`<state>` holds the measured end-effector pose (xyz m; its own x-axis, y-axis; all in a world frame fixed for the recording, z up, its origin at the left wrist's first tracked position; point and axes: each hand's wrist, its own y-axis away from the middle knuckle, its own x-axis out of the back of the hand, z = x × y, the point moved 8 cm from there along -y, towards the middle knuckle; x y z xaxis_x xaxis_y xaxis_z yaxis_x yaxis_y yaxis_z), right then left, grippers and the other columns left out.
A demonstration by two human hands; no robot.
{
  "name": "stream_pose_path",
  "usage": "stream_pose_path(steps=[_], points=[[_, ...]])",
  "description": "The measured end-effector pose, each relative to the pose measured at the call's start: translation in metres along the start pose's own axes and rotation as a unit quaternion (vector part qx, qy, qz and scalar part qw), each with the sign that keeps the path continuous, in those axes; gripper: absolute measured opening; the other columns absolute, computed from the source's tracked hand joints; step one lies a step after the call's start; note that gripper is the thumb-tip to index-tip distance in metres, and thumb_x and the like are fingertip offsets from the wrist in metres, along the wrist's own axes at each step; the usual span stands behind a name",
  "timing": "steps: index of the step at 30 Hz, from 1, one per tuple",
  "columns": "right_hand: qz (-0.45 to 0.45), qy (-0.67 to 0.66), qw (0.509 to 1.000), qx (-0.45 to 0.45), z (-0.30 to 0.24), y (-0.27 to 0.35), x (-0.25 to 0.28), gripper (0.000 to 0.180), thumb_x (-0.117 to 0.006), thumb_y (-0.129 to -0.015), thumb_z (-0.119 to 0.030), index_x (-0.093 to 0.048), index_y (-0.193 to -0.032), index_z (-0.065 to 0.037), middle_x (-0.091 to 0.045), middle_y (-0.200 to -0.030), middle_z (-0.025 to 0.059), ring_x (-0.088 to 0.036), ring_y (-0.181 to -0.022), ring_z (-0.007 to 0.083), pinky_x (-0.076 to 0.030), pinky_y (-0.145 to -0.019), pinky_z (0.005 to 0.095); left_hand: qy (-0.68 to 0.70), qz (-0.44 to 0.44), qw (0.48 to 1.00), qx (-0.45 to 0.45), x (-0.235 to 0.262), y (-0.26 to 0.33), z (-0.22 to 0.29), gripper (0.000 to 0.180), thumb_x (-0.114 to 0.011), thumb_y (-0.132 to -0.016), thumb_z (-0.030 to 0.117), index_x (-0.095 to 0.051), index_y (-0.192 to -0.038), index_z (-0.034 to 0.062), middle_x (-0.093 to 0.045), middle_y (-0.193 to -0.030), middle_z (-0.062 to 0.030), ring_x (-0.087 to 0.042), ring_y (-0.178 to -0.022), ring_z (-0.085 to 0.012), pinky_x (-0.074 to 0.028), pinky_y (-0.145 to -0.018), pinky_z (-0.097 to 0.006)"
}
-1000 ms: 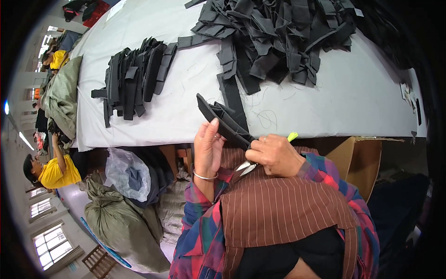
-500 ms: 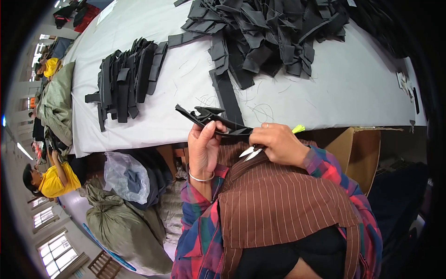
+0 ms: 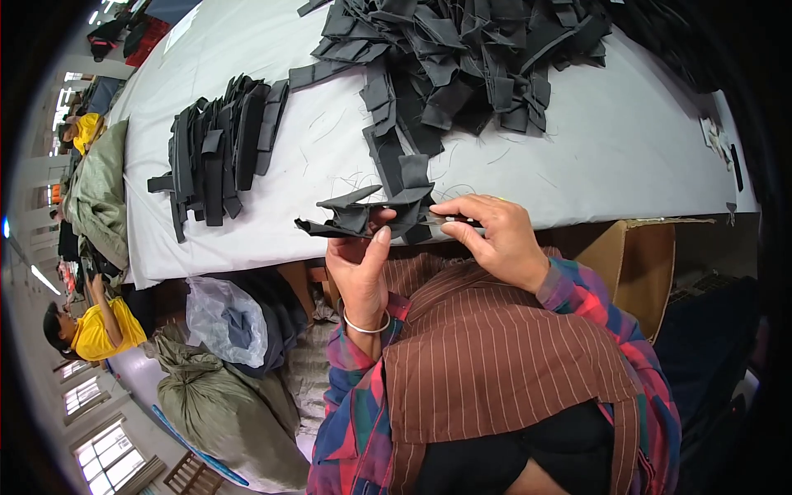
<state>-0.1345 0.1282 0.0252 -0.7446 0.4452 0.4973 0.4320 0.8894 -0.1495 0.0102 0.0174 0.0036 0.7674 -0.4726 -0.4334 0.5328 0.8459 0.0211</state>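
Observation:
Just over the table's near edge, my left hand (image 3: 360,268) pinches a folded black fabric strip (image 3: 351,216) between thumb and fingers. Loose flaps of the strip spread above the hand, and one stands upright. My right hand (image 3: 497,238) is closed around small thread snips (image 3: 455,220), whose tips are against or very near the strip's right end; contact cannot be made out. Behind the held strip, another dark strip (image 3: 384,157) hangs down from a large loose pile of black strips (image 3: 462,62).
A neater row of black strips (image 3: 219,153) lies on the white-covered table (image 3: 305,173), with loose threads nearby. An open cardboard box (image 3: 643,272) stands below at the right. Sacks (image 3: 219,412) and a clear plastic bag (image 3: 227,318) sit at the left, near a person in yellow (image 3: 107,326).
The snips have swung up from pointing down-left to the strip's right end. The held strip has turned, with a flap now raised. My right hand has shifted slightly right and its fingers extend.

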Motion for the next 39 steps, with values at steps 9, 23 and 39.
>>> stream_pose_path(steps=[9,23,39], points=[[0.012,0.062,0.998,-0.018,0.0,-0.001,-0.001,0.013,-0.069,-0.078,-0.013,-0.068,-0.09,-0.007,-0.067,-0.079,0.0078,-0.063,-0.071,0.025,-0.048,-0.063,0.0328,-0.042,-0.013,0.999,0.006,-0.005,0.002,-0.002,0.039,-0.068,-0.078,-0.005,-0.055,-0.114,0.0005,-0.067,-0.102,-0.0115,-0.059,-0.098,-0.0162,-0.044,-0.091,-0.03],[0.042,0.067,0.996,0.027,-0.011,-0.005,-0.002,0.014,-0.069,-0.078,-0.013,-0.067,-0.092,-0.008,-0.062,-0.075,0.0061,-0.057,-0.067,0.0245,-0.046,-0.061,0.0351,-0.108,-0.013,0.994,0.01,-0.009,0.007,-0.003,0.033,-0.065,-0.077,-0.006,-0.057,-0.109,-0.0008,-0.064,-0.107,-0.0146,-0.06,-0.102,-0.0196,-0.043,-0.092,-0.032],[0.061,0.176,0.981,0.057,-0.016,-0.01,-0.02,0.009,-0.066,-0.077,-0.01,-0.065,-0.086,-0.01,-0.057,-0.073,0.0028,-0.057,-0.067,0.0221,-0.047,-0.057,0.0341,-0.169,-0.038,0.985,-0.014,-0.018,0.007,-0.005,0.049,-0.072,-0.072,-0.006,-0.053,-0.117,-0.0035,-0.061,-0.104,-0.0054,-0.058,-0.092,-0.0102,-0.047,-0.082,-0.023]])
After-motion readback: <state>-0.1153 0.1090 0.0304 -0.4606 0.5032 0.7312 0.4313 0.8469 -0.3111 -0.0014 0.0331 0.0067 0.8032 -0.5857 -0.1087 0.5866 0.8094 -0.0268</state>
